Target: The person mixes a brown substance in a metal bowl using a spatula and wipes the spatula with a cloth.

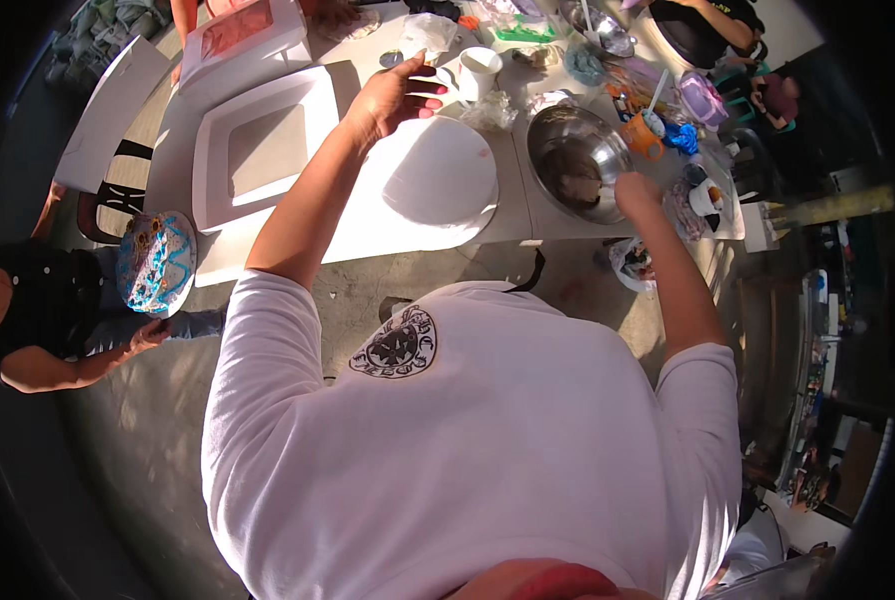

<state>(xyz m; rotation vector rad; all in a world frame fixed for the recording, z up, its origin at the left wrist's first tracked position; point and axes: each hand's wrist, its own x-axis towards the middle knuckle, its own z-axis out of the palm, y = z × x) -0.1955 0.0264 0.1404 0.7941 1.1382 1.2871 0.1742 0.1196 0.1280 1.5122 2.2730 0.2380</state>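
Observation:
My left hand (398,97) reaches over the table with its fingers apart and nothing in them. Near its fingertips stand a white cup (479,73) and a crumpled clear plastic bag (427,34). Below it lies a round white board (443,172), partly in bright sun. At the right rim of a large steel mixing bowl (567,142), my right hand (637,193) is closed in a fist, seemingly on the rim; its fingers are mostly hidden. Brown patches show inside the bowl, residue or reflection, I cannot tell which.
An open white cake box (211,150) lies left of the board, a windowed box (241,37) behind it. A person at left holds a decorated cake (154,262) beside the table. Right of the bowl are an orange mug (644,135) and a purple container (702,97).

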